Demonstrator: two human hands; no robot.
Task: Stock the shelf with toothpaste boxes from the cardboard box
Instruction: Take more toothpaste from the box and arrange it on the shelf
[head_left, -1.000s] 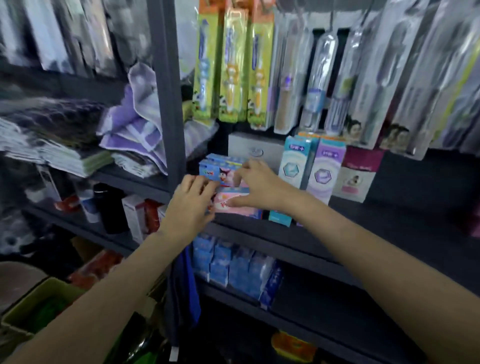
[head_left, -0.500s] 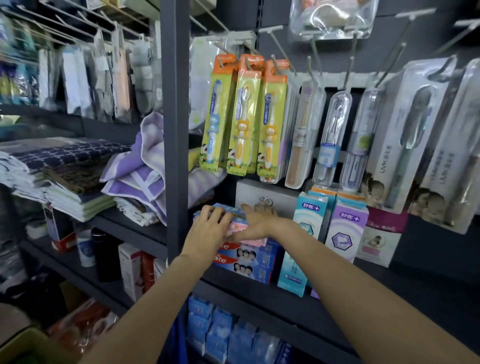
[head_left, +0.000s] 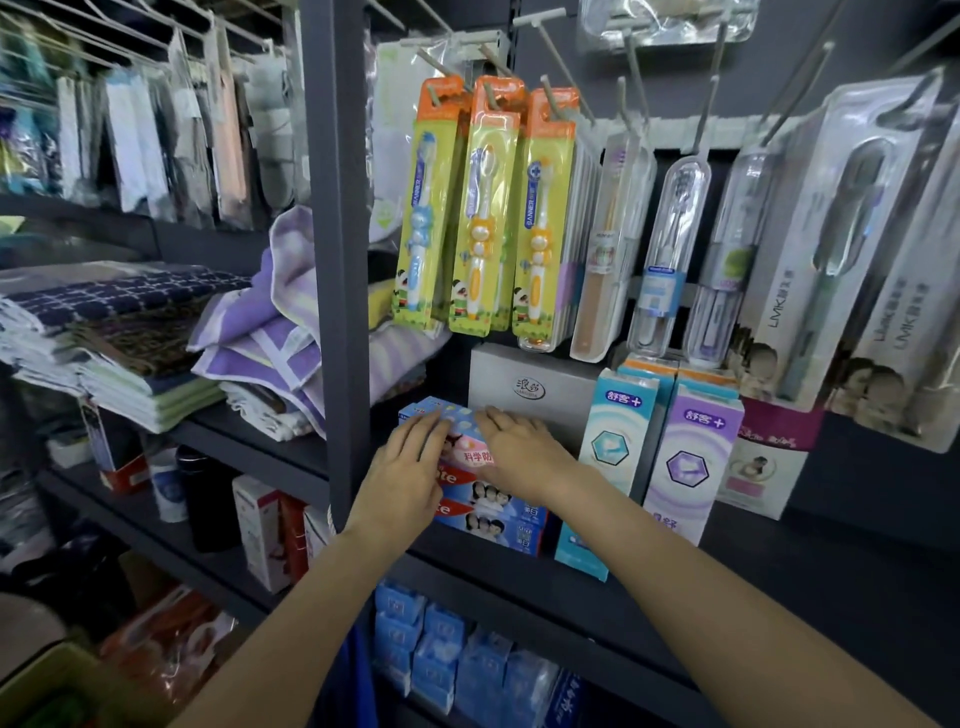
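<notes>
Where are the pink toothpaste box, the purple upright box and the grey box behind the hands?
pink box (head_left: 470, 453), head view, on its front panel between the hands
purple box (head_left: 691, 457), head view, on its front face
grey box (head_left: 530, 384), head view, on its front by the logo

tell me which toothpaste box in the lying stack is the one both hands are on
The top one, the pink and blue box: the left hand and right hand rest flat on it. The two red and blue boxes lie beneath it.

toothpaste box (head_left: 467, 441) — seemingly atop stacked boxes (head_left: 498, 512)
</notes>
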